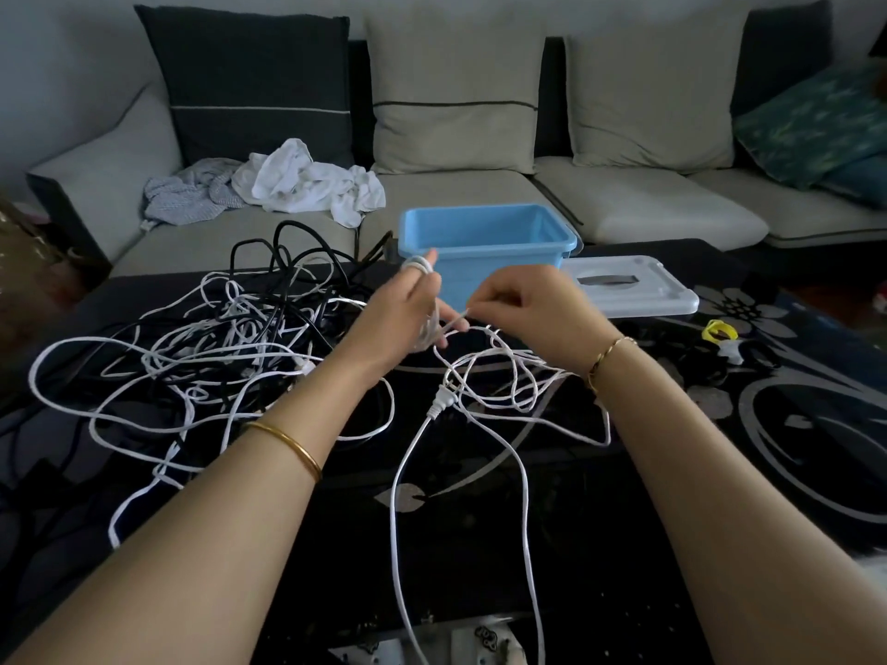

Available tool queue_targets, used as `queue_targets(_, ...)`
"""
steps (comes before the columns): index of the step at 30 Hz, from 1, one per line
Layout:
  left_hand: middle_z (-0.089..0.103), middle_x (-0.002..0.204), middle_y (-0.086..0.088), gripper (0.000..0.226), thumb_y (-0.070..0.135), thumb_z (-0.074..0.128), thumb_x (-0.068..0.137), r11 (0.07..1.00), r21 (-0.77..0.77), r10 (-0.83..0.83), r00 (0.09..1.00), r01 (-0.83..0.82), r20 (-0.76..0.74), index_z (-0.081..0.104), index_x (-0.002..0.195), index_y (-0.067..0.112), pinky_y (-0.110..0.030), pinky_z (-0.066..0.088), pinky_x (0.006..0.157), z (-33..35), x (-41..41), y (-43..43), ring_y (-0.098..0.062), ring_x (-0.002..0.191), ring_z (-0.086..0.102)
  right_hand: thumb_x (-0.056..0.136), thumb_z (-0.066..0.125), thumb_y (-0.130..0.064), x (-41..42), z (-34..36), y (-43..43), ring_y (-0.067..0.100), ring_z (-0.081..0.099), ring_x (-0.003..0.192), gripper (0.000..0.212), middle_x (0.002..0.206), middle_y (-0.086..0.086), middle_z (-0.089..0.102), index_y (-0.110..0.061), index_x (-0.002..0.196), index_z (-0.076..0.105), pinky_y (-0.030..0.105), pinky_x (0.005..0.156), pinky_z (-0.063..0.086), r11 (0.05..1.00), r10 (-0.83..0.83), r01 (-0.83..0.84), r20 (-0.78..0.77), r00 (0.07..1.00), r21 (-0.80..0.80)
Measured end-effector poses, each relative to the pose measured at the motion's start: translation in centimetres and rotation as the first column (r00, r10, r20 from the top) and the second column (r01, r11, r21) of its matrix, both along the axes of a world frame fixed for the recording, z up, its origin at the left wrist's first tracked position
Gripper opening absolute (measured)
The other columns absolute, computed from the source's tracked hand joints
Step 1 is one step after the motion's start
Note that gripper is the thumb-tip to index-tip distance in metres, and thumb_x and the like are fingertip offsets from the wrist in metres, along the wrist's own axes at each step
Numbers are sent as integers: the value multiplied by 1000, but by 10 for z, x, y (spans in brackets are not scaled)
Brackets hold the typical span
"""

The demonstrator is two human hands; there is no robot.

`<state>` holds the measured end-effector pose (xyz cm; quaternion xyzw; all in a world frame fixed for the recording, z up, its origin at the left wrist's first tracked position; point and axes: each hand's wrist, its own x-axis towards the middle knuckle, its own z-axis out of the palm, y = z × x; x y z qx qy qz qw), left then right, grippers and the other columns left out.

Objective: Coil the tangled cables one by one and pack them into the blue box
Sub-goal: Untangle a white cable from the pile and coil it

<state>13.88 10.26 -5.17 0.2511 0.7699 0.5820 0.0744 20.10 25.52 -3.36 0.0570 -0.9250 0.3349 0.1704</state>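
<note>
At the centre of the frame, before the blue box (504,268), the left hand (408,319) carries turns of a thin white cable (415,267) wound round its fingers, and the right hand (528,304) pinches the same strand. Best, I judge, to feed slack evenly, keep the loops equal and free its run from the tangle (249,328) at left. One box, apparently empty; one pale lid (638,285) beside it; white and black cables too knotted to number.
</note>
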Motion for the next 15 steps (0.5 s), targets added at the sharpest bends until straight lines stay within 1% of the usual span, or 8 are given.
queue_targets(2,71,74,-8,32,27,31,104,988,-132,-90,995,83,-48,50,125,13,-27,47,66,4,6,4,-15,58,58,85,62,-20,-2,0,5,12,58,80,8,80,-8,62,-20,86,70,36,76,48,993,-49,60,-113,992,103)
queue_targets(4,69,64,-5,36,35,29,104,966,-206,-163,987,155,-18,54,110,10,-28,47,66,5,9,8,-17,56,56,86,62,-22,-3,-1,10,17,58,86,12,85,-5,60,-18,93,71,39,79,46,981,-66,106,-233,970,164)
queue_targets(6,66,61,-7,39,42,26,103,959,-180,-205,975,217,80,54,112,15,-25,46,60,7,13,9,-13,50,53,85,60,-26,-4,-3,15,22,59,85,18,85,0,64,-17,95,72,42,78,46,976,-85,152,-370,925,157)
queue_targets(8,59,53,-10,45,41,23,104,961,-41,-257,936,274,239,55,120,14,-21,45,50,9,16,9,-11,41,48,87,59,-25,-6,-7,21,19,58,82,18,86,1,64,-17,97,73,38,74,47,976,-175,215,-432,884,44)
queue_targets(10,52,45,-6,50,39,19,104,936,79,-347,862,343,369,54,125,10,-19,45,45,12,18,9,-9,34,40,90,59,-23,-9,-11,27,13,54,81,18,88,-4,59,-19,101,72,32,73,45,948,-318,291,-383,867,-128)
queue_targets(12,48,42,-1,51,39,19,103,890,208,-455,786,405,419,55,124,10,-21,48,47,15,18,10,-7,34,34,92,57,-26,-12,-18,30,13,54,76,17,81,-4,59,-20,98,72,31,72,45,927,-365,323,-257,895,-192)
queue_targets(14,46,42,1,50,40,20,102,834,391,-539,729,390,423,54,122,10,-23,51,49,19,16,10,-7,35,34,94,54,-25,-15,-28,25,11,52,59,15,67,-2,58,-21,90,69,28,62,44,934,-272,247,-68,960,-259)
queue_targets(15,47,43,2,50,39,20,102,806,478,-560,714,351,420,53,122,8,-24,53,51,21,14,11,-6,35,35,95,52,-22,-15,-34,20,9,50,50,15,63,-2,56,-21,90,67,25,56,44,933,-200,200,31,979,-298)
